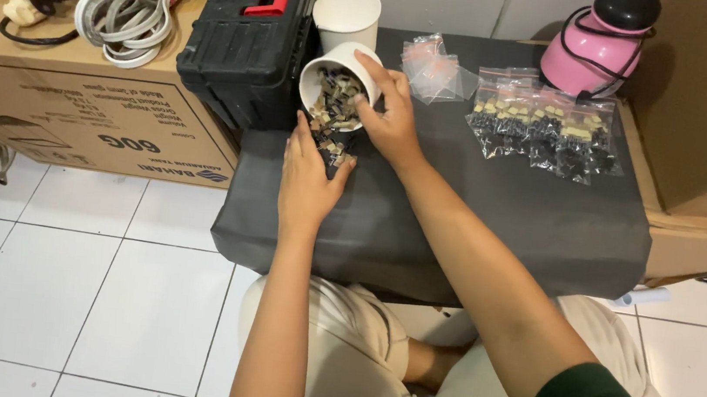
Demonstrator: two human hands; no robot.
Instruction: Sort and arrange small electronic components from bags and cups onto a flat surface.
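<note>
My right hand (393, 115) grips the tipped white paper cup (337, 79) by its rim — small dark parts (334, 131) spill onto the grey table (492, 213). My left hand (308, 176) lies open, fingers flat, against the pile.

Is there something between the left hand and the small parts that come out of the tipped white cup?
Nothing visible. The left hand lies on the dark cloth directly against the small parts. The right hand tips the white cup above them.
</note>
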